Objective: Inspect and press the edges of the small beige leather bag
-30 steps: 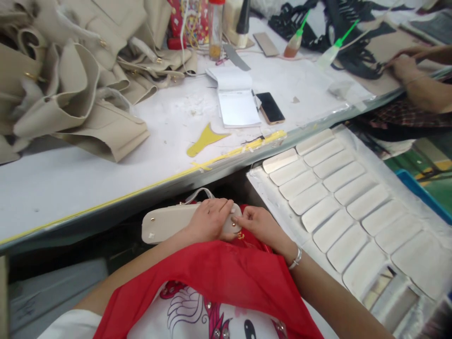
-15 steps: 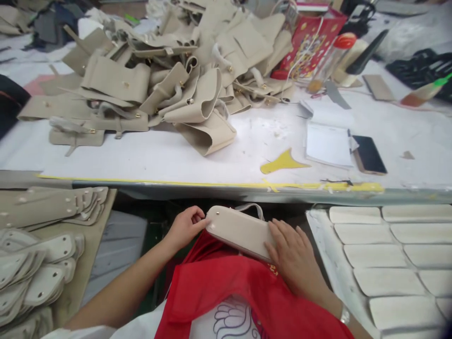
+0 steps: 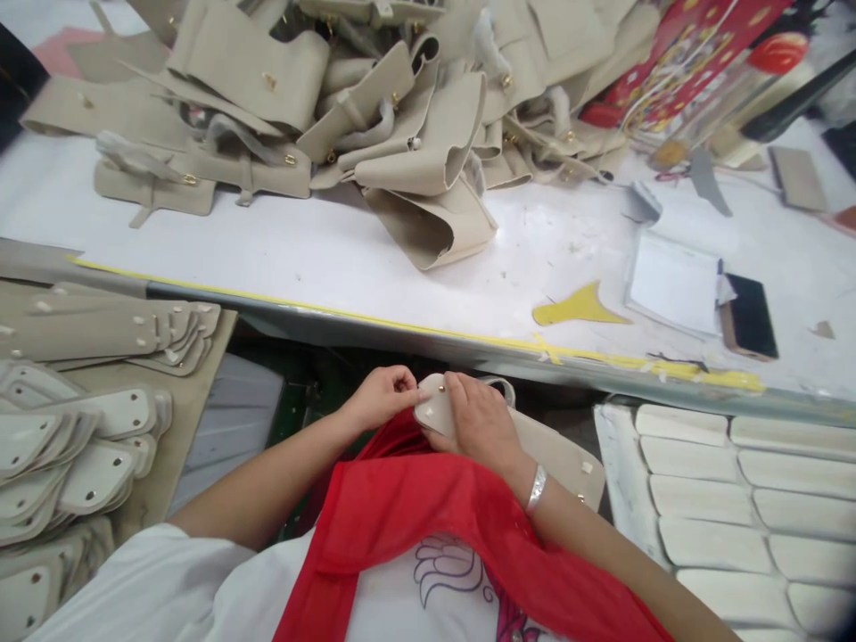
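A long beige leather bag panel [image 3: 552, 446] with rounded ends and small metal studs lies slantwise at my lap, over the red apron [image 3: 428, 495]. My left hand [image 3: 384, 397] is closed in a pinch at the panel's left end. Wrapped over the panel near that same end is my right hand [image 3: 481, 419], its thumb underneath and its fingers across the top. A looped strap [image 3: 501, 388] in a pale wrapping sticks out behind the panel. My right hand and forearm cover the panel's middle.
Beige bag parts [image 3: 428, 169] are heaped on the white table [image 3: 267, 254]. A yellow scrap [image 3: 581, 306], a notepad [image 3: 675, 276] and a phone [image 3: 750, 316] lie near its front edge. Studded pieces [image 3: 100, 473] are stacked at left; pale panels [image 3: 709, 535] lie in rows at right.
My right hand has slid left along the panel, from its right end to near its left end. My left hand stays at the left end. The view has tilted down and turned.
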Motion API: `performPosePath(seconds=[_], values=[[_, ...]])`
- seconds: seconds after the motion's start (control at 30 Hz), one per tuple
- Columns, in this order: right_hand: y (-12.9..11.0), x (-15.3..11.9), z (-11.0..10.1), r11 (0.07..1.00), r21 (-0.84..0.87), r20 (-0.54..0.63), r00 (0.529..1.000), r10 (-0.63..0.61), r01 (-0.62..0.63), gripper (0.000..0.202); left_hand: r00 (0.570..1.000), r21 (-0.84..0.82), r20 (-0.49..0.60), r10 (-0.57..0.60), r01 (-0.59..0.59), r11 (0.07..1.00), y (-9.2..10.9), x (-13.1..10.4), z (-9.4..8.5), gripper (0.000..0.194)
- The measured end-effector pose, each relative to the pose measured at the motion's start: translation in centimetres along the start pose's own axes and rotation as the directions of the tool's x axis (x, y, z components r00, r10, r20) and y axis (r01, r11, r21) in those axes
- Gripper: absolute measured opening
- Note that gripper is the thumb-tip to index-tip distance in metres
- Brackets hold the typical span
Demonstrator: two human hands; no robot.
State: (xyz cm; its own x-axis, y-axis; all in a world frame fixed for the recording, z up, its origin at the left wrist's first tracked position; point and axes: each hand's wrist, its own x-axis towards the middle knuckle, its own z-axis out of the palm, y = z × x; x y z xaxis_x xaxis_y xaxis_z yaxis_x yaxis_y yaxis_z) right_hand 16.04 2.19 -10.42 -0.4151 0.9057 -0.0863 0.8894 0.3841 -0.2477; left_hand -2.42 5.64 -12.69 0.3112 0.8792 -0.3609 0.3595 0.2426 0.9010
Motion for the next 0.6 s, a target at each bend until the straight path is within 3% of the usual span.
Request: performPosePath(seconds=[0.23, 0.43, 0.6], values=[[-0.8, 0.8, -0.5, 0.995, 0.009, 0.041, 0.995, 0.094, -0.095, 0.063, 1.000, -0.023, 0.022, -0.016, 0.016, 1.000, -0.2, -0.1, -0.2, 0.033], [-1.3, 1.0, -0.6, 0.990, 0.003, 0.058, 0.989, 0.138, -0.138, 0.060, 0.997, 0.124, -0.067, 0.044, -0.036, 0.992, 0.6, -0.3, 0.4, 0.036], [-1.4, 1.0, -0.4, 0.990, -0.006, 0.059, 0.988, 0.140, -0.140, 0.064, 0.997, 0.261, -0.039, 0.063, -0.051, 0.964, 1.1, -0.1, 0.5, 0.036]])
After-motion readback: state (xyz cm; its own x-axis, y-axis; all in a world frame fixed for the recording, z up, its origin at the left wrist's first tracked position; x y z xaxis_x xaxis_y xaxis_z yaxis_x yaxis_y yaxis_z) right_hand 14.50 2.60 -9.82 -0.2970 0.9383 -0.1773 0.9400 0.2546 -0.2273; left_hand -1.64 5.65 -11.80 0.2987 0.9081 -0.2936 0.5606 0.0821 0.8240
